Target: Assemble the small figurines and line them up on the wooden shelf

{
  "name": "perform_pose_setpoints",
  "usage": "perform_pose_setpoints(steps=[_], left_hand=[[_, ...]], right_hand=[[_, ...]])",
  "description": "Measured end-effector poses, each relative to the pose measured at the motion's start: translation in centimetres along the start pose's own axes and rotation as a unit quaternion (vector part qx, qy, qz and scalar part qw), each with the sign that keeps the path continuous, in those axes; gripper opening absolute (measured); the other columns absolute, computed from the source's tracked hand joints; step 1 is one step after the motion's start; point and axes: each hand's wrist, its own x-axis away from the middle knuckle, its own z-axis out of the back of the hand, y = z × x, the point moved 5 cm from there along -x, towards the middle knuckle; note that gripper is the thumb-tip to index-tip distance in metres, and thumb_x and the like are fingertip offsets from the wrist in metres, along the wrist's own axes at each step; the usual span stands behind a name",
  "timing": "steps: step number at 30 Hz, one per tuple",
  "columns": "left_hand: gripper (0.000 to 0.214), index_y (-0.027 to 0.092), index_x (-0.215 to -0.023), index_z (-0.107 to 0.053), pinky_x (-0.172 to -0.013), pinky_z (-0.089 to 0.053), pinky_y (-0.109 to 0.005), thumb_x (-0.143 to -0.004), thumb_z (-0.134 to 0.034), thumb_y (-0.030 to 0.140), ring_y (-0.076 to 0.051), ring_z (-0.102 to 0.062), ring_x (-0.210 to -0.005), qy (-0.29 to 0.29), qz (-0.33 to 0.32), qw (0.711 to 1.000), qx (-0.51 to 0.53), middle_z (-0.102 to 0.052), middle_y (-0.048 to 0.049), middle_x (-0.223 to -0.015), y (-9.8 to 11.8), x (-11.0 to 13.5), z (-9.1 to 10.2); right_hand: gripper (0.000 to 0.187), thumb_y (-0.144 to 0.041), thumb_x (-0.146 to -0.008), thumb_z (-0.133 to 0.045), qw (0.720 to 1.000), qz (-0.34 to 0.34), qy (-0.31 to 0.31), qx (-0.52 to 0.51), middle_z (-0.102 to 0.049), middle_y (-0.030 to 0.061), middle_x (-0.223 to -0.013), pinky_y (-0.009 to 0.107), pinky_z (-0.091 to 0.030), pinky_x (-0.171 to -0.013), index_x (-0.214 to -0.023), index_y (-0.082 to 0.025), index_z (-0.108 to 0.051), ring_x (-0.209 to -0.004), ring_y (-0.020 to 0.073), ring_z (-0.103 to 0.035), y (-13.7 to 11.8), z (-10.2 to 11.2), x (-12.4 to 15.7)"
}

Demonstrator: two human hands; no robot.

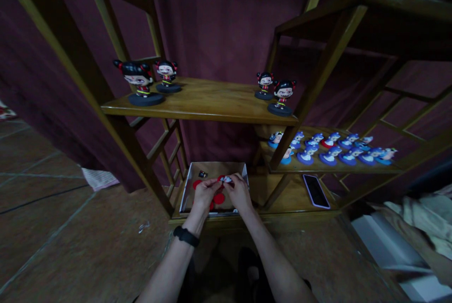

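Both my hands meet over a shallow cardboard box (186, 190) on the lowest shelf. A small white-and-dark figurine (226, 179) is pinched between the fingertips of my left hand (205, 193) and my right hand (239, 192). Its details are too small to make out. Round red bases (219, 198) lie in the box below my hands, some partly hidden by them. Near the box's back left lies a small dark figurine piece (202, 174), apart from my fingers.
Black-haired figurines (137, 79) stand at both ends of the wooden shelf (212, 100) above. To the right, several purple-and-blue figurines (330, 155) fill a lower shelf. Beneath them lies a phone (316, 192). Wooden posts (310, 86) flank my workspace; white boxes (388, 242) sit at right.
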Motion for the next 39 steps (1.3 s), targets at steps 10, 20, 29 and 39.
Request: perform_pose_setpoints(steps=[10,20,29,39], left_hand=[[0.035,0.009,-0.071,-0.068,-0.066,-0.05,-0.031,-0.042,-0.081,0.024,-0.015,-0.062,-0.061,0.036,0.018,0.996,0.08,-0.068,-0.0067,-0.067,-1.0,0.4,0.2],[0.027,0.009,-0.073,-0.066,-0.067,-0.051,-0.031,-0.05,-0.077,0.016,-0.016,-0.064,-0.064,0.026,0.045,0.993,0.105,-0.068,-0.0068,-0.07,-0.5,0.2,0.1],[0.015,0.01,-0.073,-0.064,-0.062,-0.054,-0.027,-0.059,-0.07,0.009,-0.014,-0.064,-0.058,0.032,0.066,0.988,0.138,-0.068,-0.0061,-0.067,-0.1,2.3,-0.2],[0.009,0.011,-0.069,-0.059,-0.057,-0.054,-0.026,-0.067,-0.062,0.003,-0.013,-0.063,-0.052,0.076,0.106,0.981,0.145,-0.066,-0.0043,-0.059,-0.8,4.5,0.4]], right_hand=[[0.008,-0.016,-0.069,-0.059,0.987,0.028,0.004,0.156,-0.059,0.0024,-0.076,0.024,-0.042,-0.065,-0.075,-0.019,-0.064,-0.073,0.0152,-0.055,0.6,0.1,-0.3],[0.016,-0.019,-0.071,-0.058,0.989,0.04,0.012,0.145,-0.058,0.0031,-0.085,0.026,-0.044,-0.07,-0.086,-0.02,-0.063,-0.078,0.0156,-0.056,0.4,-0.4,-0.1],[0.015,-0.024,-0.071,-0.057,0.999,0.032,-0.008,0.027,-0.062,0.0011,-0.08,0.027,-0.044,-0.072,-0.083,-0.021,-0.065,-0.078,0.0159,-0.056,0.9,-0.3,1.0],[0.023,-0.034,-0.065,-0.064,0.983,-0.046,-0.019,-0.175,-0.067,0.0032,-0.083,0.031,-0.044,-0.077,-0.083,-0.02,-0.069,-0.081,0.0188,-0.059,1.2,-0.7,3.2]])
